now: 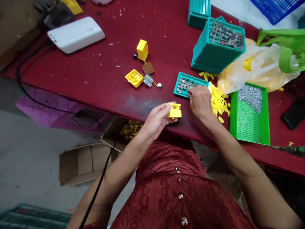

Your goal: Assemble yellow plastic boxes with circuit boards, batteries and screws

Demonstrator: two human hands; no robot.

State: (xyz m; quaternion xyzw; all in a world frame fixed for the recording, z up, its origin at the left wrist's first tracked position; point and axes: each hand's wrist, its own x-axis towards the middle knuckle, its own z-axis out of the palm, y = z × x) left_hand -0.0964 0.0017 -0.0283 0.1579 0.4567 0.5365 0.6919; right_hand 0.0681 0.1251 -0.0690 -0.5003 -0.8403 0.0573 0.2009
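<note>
Shirt [164, 194]: nearest. Left hand [154, 122] grips the yellow case [176, 113] near the table [109, 73] edge – recess exposed, uncovered. Right hand [201, 100] reaches into the cell tray [194, 78]; grasp cannot be confirmed. Cells [183, 86] partly fill the tray – screws [250, 95] lie loose.

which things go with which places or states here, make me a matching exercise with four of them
1. left hand
2. right hand
3. white box
4. green tray

A. partly covered with metal pieces
B. on the table's left part
C. holding a yellow case
D. at a teal tray

Pairs: 1-C, 2-D, 3-B, 4-A
</note>
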